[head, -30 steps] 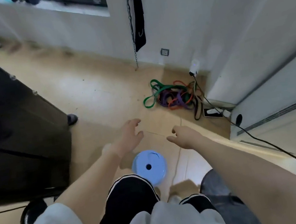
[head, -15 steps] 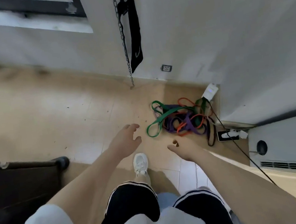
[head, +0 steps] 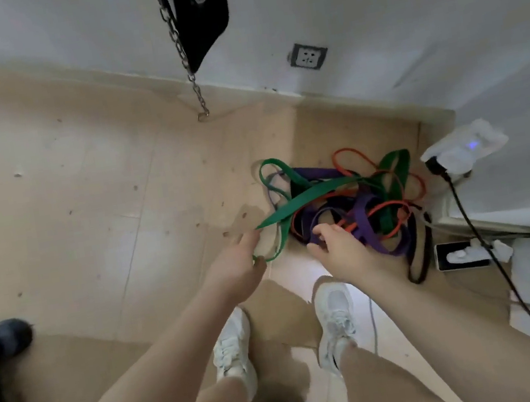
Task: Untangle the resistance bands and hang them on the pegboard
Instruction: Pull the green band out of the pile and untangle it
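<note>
Down on the tan floor [head: 91, 199], right of the frame's centre, the tangle of resistance bands [head: 349, 202] lay in the corner where two white walls met. A wide green band [head: 308, 198] crossed the top of the heap, purple bands [head: 366, 208] and thin orange ones [head: 392, 207] looped beneath it, and a dark band [head: 418, 258] trailed off the lower right edge.

The left hand [head: 235, 263] reached in at the near end of the green band, fingers extended and touching the loop there — whether they had pinched it could not be told. The right hand [head: 339, 244] was at the purple and orange strands, fingers curled among them, though a firm grip could not be made out.

Two white sneakers [head: 232, 347] stood just below the hands. A metal chain [head: 186, 61] and a black strap [head: 199, 11] hung in the upper middle, with a wall socket [head: 307, 56] to their right. At the right edge a white plugged-in device [head: 462, 149] fed a black cable [head: 482, 237] past a power strip [head: 461, 256].
</note>
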Action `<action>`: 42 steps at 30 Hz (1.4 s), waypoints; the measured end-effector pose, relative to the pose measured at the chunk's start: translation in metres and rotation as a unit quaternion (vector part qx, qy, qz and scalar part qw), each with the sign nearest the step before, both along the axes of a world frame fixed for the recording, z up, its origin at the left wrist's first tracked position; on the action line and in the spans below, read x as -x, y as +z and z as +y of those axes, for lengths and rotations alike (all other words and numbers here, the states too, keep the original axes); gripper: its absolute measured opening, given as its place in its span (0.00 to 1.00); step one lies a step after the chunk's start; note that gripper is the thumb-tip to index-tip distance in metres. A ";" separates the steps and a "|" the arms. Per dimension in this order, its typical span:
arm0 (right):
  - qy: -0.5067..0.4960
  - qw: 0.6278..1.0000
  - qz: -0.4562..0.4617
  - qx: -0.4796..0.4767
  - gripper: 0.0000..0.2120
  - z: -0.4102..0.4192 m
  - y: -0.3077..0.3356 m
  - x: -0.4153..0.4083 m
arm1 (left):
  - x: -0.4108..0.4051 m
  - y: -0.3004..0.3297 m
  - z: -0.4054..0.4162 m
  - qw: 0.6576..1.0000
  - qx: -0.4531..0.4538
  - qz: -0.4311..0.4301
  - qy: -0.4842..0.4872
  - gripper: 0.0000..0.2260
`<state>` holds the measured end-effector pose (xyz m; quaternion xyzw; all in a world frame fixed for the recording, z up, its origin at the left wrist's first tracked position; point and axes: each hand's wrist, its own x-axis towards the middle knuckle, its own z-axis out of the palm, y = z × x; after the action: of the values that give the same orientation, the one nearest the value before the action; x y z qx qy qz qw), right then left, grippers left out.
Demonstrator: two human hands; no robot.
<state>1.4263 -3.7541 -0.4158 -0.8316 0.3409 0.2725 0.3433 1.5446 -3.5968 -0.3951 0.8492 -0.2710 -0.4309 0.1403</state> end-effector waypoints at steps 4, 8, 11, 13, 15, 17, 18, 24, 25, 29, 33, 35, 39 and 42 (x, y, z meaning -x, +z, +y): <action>0.094 0.986 -0.115 0.071 0.15 -0.022 -0.133 -0.015 | -0.008 -0.146 -0.027 0.995 -0.046 -0.033 -0.086 0.23; 0.254 0.930 -0.192 0.182 0.16 -0.034 -0.232 -0.031 | -0.017 -0.236 -0.040 0.994 -0.061 -0.061 -0.066 0.29; 0.362 0.889 -0.100 0.260 0.22 -0.043 -0.272 -0.045 | -0.024 -0.273 -0.046 0.988 -0.047 -0.108 -0.095 0.29; 0.396 0.867 -0.043 0.300 0.23 -0.051 -0.280 -0.053 | -0.028 -0.284 -0.049 0.987 -0.049 -0.112 -0.104 0.28; 0.408 0.858 -0.038 0.309 0.20 -0.054 -0.277 -0.055 | -0.031 -0.289 -0.050 0.988 -0.045 -0.105 -0.106 0.27; 0.397 0.869 -0.053 0.289 0.15 -0.055 -0.269 -0.054 | -0.036 -0.288 -0.049 0.991 -0.018 -0.099 -0.092 0.27; 0.379 0.880 -0.066 0.278 0.12 -0.055 -0.263 -0.052 | -0.037 -0.284 -0.049 0.993 0.006 -0.091 -0.071 0.26; 0.146 0.954 -0.214 0.148 0.10 -0.044 -0.200 -0.037 | -0.013 -0.242 -0.046 0.988 0.129 -0.056 0.055 0.25; 0.116 0.958 -0.233 0.119 0.09 -0.041 -0.187 -0.033 | -0.009 -0.234 -0.046 0.987 0.143 -0.064 0.042 0.25; 0.022 0.956 -0.292 0.006 0.05 -0.025 -0.125 -0.014 | 0.000 -0.173 -0.041 0.977 0.192 -0.067 0.065 0.23; -0.007 0.933 -0.356 -0.057 0.07 0.001 -0.050 0.008 | 0.017 -0.097 -0.028 0.950 0.290 -0.062 0.098 0.12; -0.047 0.913 -0.389 -0.115 0.08 0.014 -0.015 0.020 | 0.032 -0.064 -0.018 0.935 0.327 -0.054 0.126 0.09; -0.126 0.861 -0.459 -0.178 0.10 0.038 0.038 0.046 | 0.063 -0.009 0.004 0.893 0.409 -0.008 0.186 0.07; -0.185 0.810 -0.507 -0.228 0.10 0.062 0.070 0.056 | 0.079 0.026 0.019 0.851 0.474 0.021 0.225 0.07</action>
<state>1.3699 -3.6922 -0.3457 -0.6710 0.1937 -0.1870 0.6908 1.4654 -3.5773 -0.3689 0.7081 -0.2407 -0.2246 0.6247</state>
